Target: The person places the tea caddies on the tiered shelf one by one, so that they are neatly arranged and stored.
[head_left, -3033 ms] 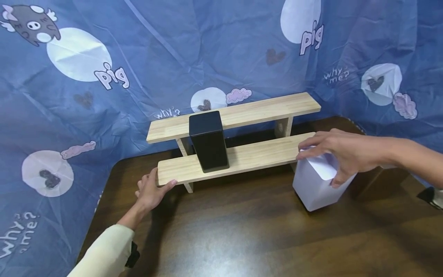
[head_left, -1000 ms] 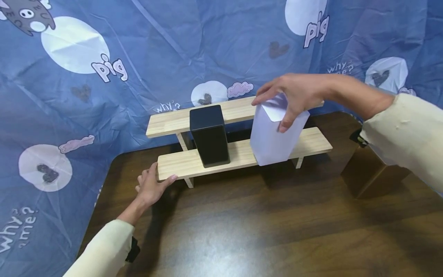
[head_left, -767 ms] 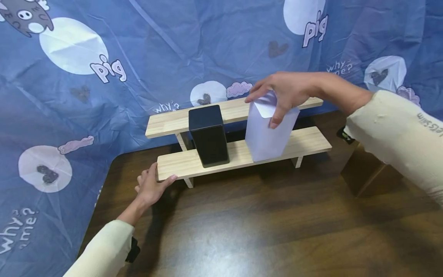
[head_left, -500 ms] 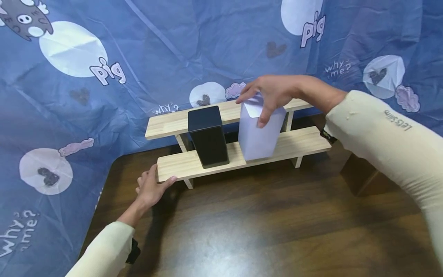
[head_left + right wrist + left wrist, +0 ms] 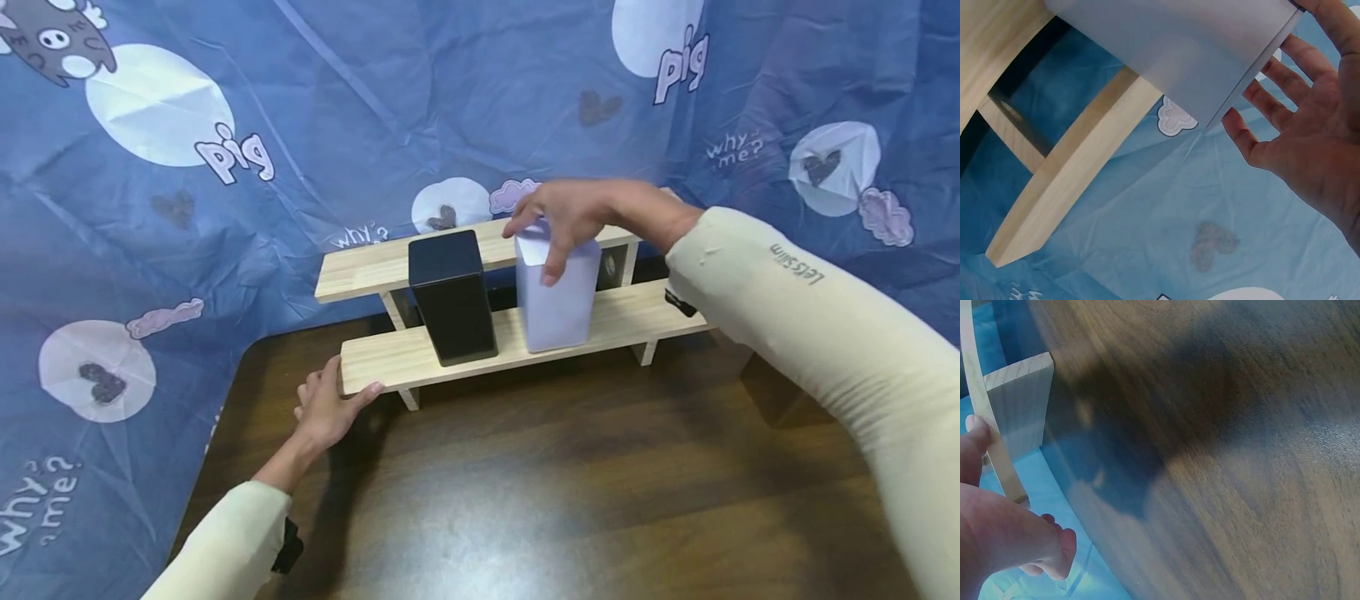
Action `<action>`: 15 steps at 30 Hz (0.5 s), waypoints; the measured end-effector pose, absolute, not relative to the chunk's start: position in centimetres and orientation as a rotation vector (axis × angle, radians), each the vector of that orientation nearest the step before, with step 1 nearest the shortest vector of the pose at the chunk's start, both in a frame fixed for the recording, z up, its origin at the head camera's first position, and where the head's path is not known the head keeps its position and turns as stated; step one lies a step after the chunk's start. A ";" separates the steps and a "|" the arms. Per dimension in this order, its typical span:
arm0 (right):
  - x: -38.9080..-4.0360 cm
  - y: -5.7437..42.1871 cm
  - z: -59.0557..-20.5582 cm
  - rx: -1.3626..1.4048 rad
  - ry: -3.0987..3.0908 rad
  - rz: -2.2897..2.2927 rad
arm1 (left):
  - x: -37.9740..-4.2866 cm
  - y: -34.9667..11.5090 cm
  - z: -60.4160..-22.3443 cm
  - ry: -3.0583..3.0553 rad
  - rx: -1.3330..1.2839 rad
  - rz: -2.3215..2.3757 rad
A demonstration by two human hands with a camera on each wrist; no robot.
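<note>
A two-tier wooden shelf of pale boards stands against the cloth in the head view. My left hand grips the left end of its lower board, thumb along the front edge and fingers round the end. On that board a tall black box stands upright. Just right of it, a tall white box is upright over the same board, a small gap between the two. My right hand holds the white box from above, thumb on its front and fingers over the top edge, also visible in the right wrist view.
A brown box stands on the dark wooden table at the right, mostly hidden behind the right sleeve. Blue printed cloth hangs behind the shelf. The upper board sits further back, higher than the lower one.
My right hand has carried the white box from the table at right, up and leftward to the lower board beside the black box. The left hand keeps its place on the shelf end.
</note>
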State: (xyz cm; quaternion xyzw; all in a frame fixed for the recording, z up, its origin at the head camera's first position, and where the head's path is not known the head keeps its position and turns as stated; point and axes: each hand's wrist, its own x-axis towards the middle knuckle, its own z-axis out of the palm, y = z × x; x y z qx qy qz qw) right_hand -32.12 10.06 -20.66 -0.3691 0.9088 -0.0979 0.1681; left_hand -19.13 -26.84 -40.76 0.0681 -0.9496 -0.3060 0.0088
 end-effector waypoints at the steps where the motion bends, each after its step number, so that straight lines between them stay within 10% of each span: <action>1: -32.1 9.9 -20.8 -1.050 2.582 -0.279 | -19.1 -26.8 -40.8 -2.967 0.214 -0.958; 15: -32.1 9.3 -21.0 -1.020 2.543 -0.245 | -19.3 -27.1 -41.2 -2.955 0.202 -0.956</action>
